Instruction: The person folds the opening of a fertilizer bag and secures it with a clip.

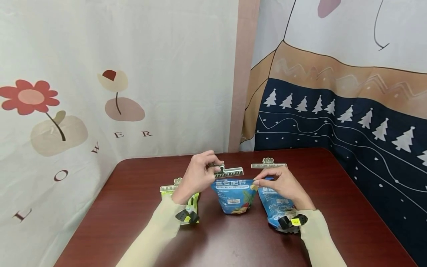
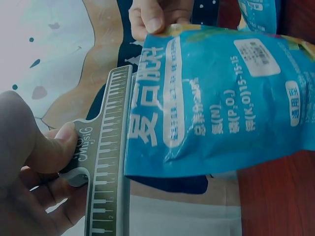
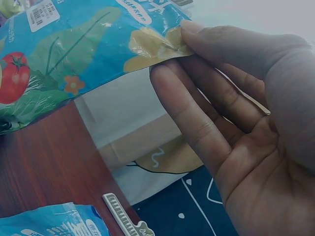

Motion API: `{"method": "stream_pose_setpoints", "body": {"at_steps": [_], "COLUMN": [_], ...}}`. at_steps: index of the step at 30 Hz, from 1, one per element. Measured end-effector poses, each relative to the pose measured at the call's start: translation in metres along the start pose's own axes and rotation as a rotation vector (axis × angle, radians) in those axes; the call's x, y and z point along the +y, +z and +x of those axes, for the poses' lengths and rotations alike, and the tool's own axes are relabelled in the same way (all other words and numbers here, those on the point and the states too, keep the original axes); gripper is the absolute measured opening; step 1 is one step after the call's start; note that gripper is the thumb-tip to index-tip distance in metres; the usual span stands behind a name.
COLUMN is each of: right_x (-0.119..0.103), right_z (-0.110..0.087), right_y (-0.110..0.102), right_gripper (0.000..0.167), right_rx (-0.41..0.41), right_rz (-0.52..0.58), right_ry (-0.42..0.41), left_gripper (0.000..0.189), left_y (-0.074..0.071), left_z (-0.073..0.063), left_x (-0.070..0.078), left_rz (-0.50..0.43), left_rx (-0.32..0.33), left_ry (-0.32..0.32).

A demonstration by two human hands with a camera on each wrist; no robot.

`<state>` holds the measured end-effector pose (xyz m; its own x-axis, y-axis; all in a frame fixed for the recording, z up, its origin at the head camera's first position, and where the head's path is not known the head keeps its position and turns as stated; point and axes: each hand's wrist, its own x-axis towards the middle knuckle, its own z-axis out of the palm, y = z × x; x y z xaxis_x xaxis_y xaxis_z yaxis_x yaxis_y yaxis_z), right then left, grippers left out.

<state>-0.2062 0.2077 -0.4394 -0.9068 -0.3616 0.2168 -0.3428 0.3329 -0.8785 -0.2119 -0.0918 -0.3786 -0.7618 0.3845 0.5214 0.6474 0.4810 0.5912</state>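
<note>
A blue fertilizer bag [image 1: 233, 196] with white lettering is upright at the middle of the table. My left hand [image 1: 199, 174] pinches the handle of a bag clip [image 2: 106, 162] printed with piano keys and the word "Music". In the left wrist view the clip's long edge lies along the bag's top edge; whether they touch I cannot tell. My right hand [image 1: 281, 185] pinches the bag's top corner between thumb and forefinger, and its other fingers spread behind in the right wrist view.
Beside my right wrist lies a second blue bag [image 1: 275, 205], partly covered by that arm. Another clip [image 1: 268, 165] lies behind it. A green bag [image 1: 192, 204] and a clip [image 1: 168, 188] are left, partly behind my left arm. Printed curtains [image 1: 186, 74] stand behind the dark red table [image 1: 110, 215].
</note>
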Motion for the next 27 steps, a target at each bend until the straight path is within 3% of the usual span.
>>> {"method": "stream_pose_setpoints", "body": {"at_steps": [12,27], "right_x": [0.000,0.000], "right_z": [0.000,0.000], "right_y": [0.001,0.000], "right_gripper": [0.011,0.010], "right_rx": [-0.002,-0.001], "right_rz": [0.013,0.021], "right_ry": [-0.007,0.002], "left_gripper": [0.034,0.037], "left_y": [0.004,0.012], "left_z": [-0.008,-0.013], "left_x": [0.007,0.010], "left_rz": [-0.054,-0.030], "left_rx": [0.012,-0.004], "left_ry": [0.042,0.058]}}
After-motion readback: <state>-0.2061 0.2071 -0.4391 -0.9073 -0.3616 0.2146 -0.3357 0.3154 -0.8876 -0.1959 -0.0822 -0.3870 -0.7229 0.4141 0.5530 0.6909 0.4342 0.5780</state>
